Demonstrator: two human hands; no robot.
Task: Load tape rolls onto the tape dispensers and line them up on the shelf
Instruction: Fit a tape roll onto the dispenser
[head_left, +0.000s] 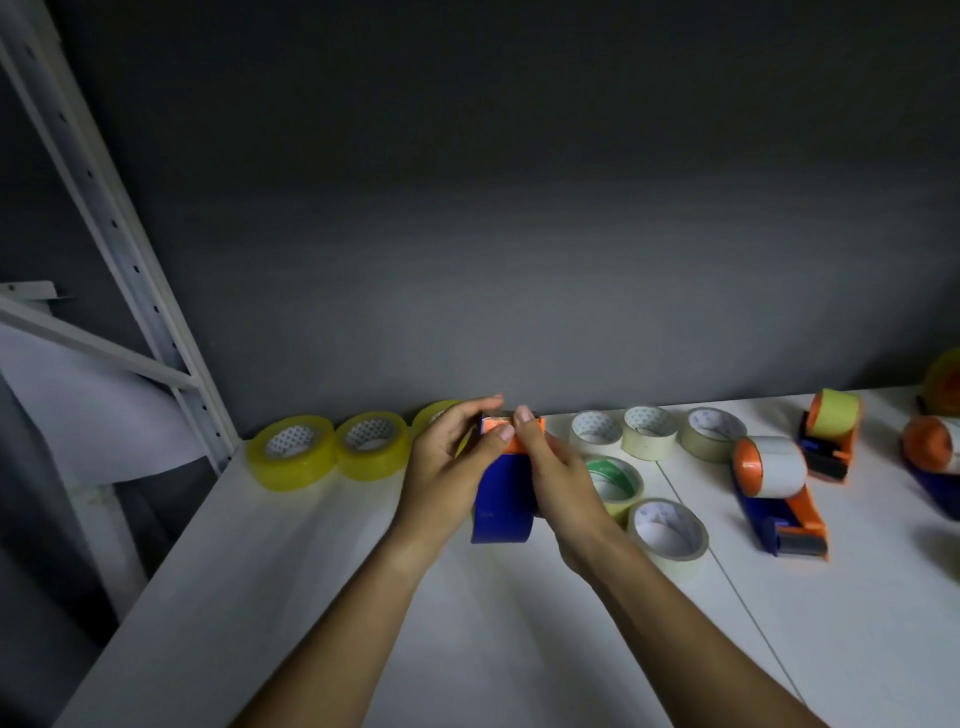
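A blue and orange tape dispenser with a blue roll on it is held above the white shelf. My left hand grips its left side, thumb on the orange top. From the right, my right hand holds it with thumb and fingertips pinching the orange front end. Two loaded dispensers lie to the right: one with a white roll, one with a yellow roll. A third loaded dispenser is cut off at the right edge.
Yellow tape rolls line the back left, a third partly behind my left hand. Several cream and white rolls and a green-printed one lie right of my hands. A metal upright stands at left.
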